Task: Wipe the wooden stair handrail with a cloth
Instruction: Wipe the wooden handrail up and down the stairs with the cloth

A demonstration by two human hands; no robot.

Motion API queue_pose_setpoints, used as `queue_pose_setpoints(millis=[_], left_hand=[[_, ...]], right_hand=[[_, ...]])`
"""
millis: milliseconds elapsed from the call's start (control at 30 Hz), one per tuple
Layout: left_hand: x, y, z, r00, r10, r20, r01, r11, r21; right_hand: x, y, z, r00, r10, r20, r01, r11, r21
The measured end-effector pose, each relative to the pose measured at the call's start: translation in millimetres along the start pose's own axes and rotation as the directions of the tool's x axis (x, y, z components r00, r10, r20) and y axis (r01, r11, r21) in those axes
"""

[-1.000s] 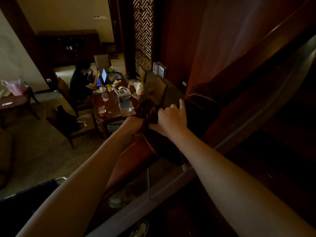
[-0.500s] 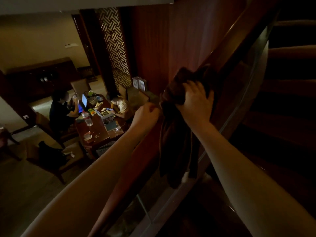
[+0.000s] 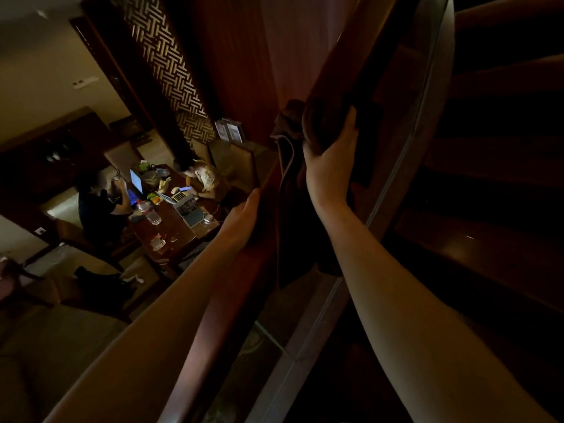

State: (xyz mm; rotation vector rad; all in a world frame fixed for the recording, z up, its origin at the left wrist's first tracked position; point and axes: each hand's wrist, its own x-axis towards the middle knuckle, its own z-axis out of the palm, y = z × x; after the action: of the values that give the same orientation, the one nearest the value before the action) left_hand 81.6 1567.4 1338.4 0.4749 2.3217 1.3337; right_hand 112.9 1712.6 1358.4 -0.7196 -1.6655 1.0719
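The dark wooden handrail (image 3: 345, 71) runs diagonally from lower left up to the top right. A dark brown cloth (image 3: 293, 184) is draped over it, bunched at the top and hanging down the inner side. My right hand (image 3: 331, 166) grips the bunched cloth against the rail, thumb up along its right side. Lower down, my left hand (image 3: 244, 218) lies along the left side of the rail with straight fingers, its fingertips close to the cloth's hanging edge.
A glass balustrade panel (image 3: 406, 141) runs beside the rail on the right, with dark stair treads (image 3: 488, 239) beyond. Far below on the left, two people sit at a table (image 3: 171, 227) with laptops and a bottle. A lattice screen (image 3: 171, 65) stands behind.
My right hand has slid the cloth further up the rail. My left hand has let go of the cloth and now lies flat on the rail lower down. The view tilted upward.
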Motion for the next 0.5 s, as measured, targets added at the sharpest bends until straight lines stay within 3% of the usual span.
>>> queue_pose_setpoints(millis=[167, 333, 500], left_hand=[[-7.8, -32.9, -12.7, 0.983, -0.157, 0.093, 0.163, 0.985, -0.064], [-11.7, -52.0, -19.9, 0.998, -0.023, 0.051, 0.041, 0.921, -0.388], [-15.9, -60.3, -27.8, 0.970, 0.170, 0.177, -0.090, 0.918, -0.387]], right_hand=[[-60.2, 14.8, 7.3, 0.997, 0.057, 0.043, -0.061, 0.994, 0.088], [-103.9, 25.7, 15.4, 1.000, -0.015, -0.005, 0.015, 0.998, 0.053], [-157.1, 33.7, 16.3, 0.997, 0.036, 0.069, -0.051, 0.972, 0.230]])
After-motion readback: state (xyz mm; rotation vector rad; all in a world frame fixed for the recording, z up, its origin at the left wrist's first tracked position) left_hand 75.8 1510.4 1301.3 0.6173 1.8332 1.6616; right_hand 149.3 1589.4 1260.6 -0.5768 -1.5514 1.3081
